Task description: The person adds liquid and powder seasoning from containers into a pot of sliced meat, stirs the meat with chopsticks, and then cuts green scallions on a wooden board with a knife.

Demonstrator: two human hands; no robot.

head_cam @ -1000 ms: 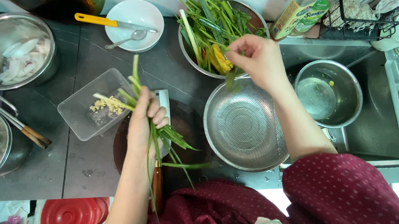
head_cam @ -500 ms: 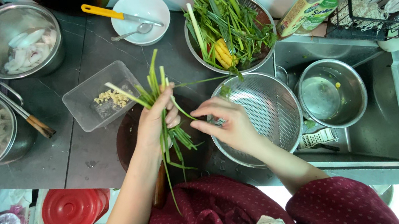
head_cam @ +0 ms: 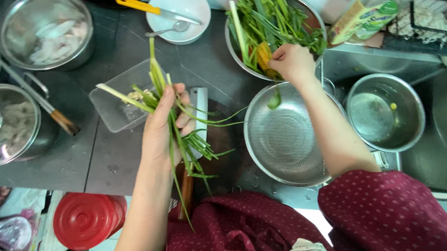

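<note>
Two hands work: my left hand (head_cam: 165, 129) is clamped on the limp, light green stalks (head_cam: 175, 120) over the board; my right hand (head_cam: 292, 61) pinches more in the far bowl (head_cam: 238, 56). Grip mid-bunch.

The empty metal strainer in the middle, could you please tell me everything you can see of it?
The metal strainer is a round, shiny steel bowl with fine perforations. It sits upright at the counter's edge beside the sink and holds nothing. The right hand reaches across its far rim into the bowl of greens behind it; the forearm crosses above it.
</note>
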